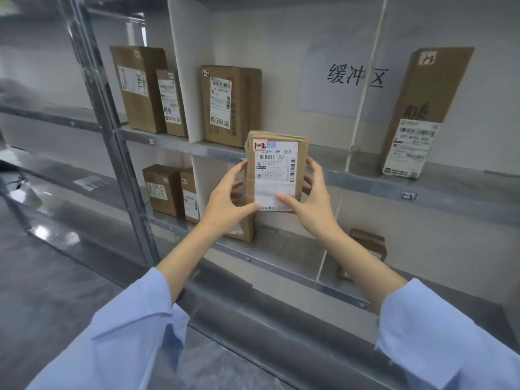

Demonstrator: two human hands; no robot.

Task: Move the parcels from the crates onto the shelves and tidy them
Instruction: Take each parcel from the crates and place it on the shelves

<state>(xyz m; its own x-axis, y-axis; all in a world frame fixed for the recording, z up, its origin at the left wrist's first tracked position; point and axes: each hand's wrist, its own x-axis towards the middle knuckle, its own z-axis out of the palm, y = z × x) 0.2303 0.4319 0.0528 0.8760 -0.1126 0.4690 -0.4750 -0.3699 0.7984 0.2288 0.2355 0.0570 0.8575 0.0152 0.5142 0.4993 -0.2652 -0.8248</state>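
Observation:
I hold a small brown cardboard parcel upright in front of the shelving, its white shipping label facing me with a red-boxed "1-2" mark at its top left. My left hand grips its left edge, thumb on the lower front. My right hand grips the right edge, thumb pressed on the label's bottom. The parcel hangs level with the front lip of the upper shelf. Another parcel marked "1-2" stands on that shelf just behind and to the left.
Two parcels stand in the bay to the left, and a tall leaning box marked "1-3" in the right bay. White dividers split the bays. The lower shelf holds more boxes. A wall sign hangs behind.

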